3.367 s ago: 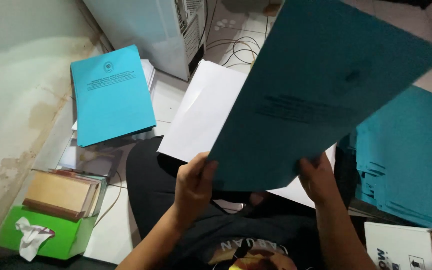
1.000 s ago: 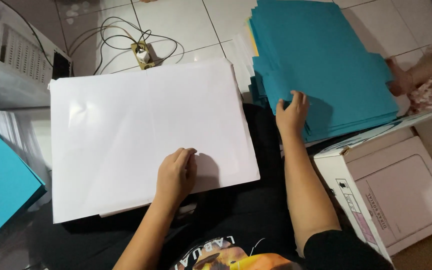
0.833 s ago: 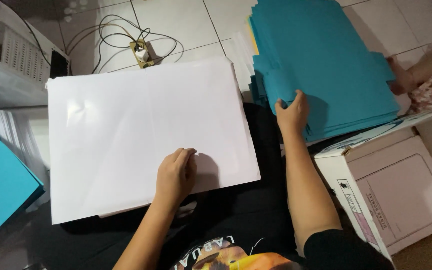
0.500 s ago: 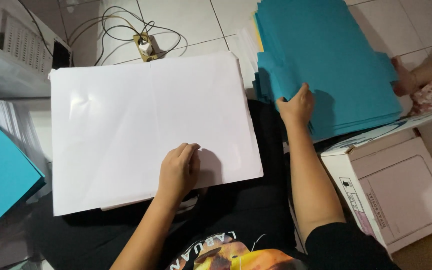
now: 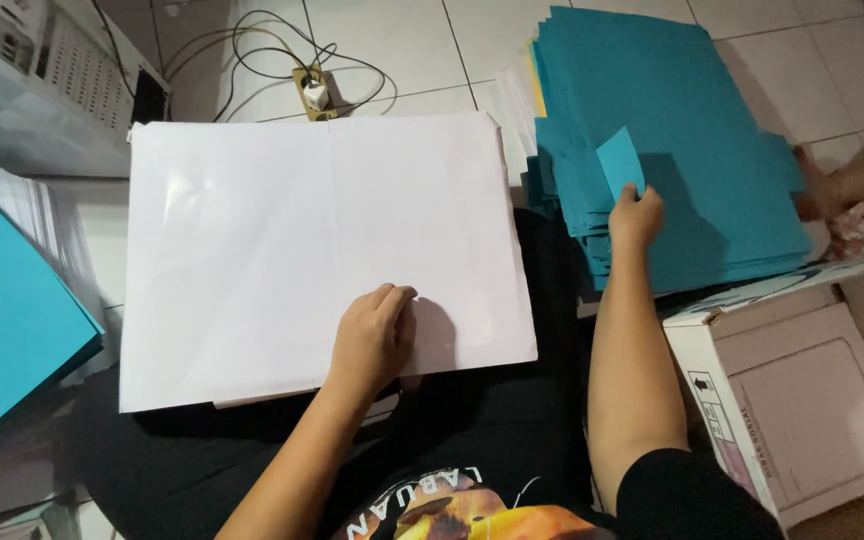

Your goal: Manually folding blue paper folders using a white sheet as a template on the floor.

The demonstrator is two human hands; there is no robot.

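A: Two hands? Left hand (image 5: 372, 340) flat, open on white sheets (image 5: 322, 250) in the lap.
B: Right hand (image 5: 636, 215) pinches a lifted corner of teal folder stack (image 5: 692, 150), lying to the right, long axis away from the body.

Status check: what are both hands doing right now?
Left hand flat on white sheets. Right hand lifting corner of top teal sheet on teal stack. Nothing blocking.

Plain white sheet (image 5: 322, 250) at centre; teal folders (image 5: 692, 160) upper right (one yellow edge showing); teal cover (image 5: 2, 320) at left; pale pinkish-white box (image 5: 802, 410) lower right.
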